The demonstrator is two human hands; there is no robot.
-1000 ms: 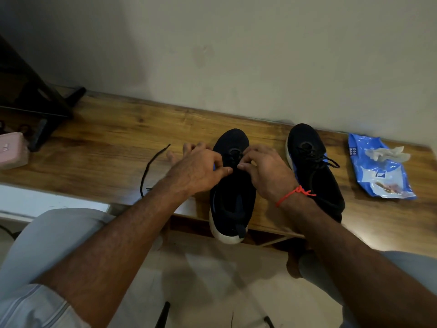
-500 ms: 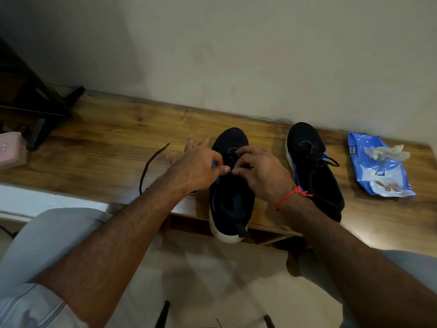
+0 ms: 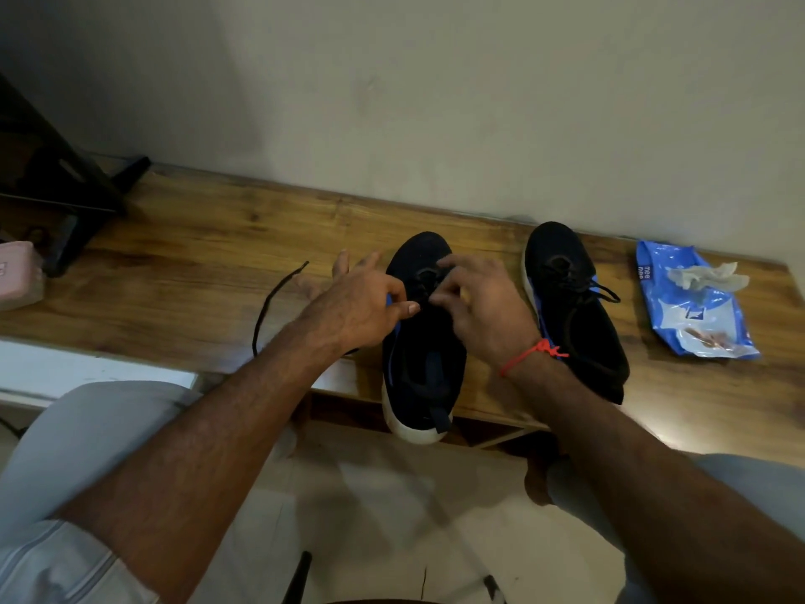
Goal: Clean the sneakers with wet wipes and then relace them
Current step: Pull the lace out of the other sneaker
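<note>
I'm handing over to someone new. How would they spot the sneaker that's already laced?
Look along the wooden bench by the wall to the blue wipes pack at its right end. The laced sneaker lies just left of it. Unlike the other sneaker, which both hands are working on, nobody touches it and its lace is tied.

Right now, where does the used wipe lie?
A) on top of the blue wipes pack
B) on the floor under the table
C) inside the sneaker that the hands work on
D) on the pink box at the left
A: the crumpled used wipe lies on the upper part of the blue wipes pack, at the right end of the table, beyond the second sneaker.
</note>
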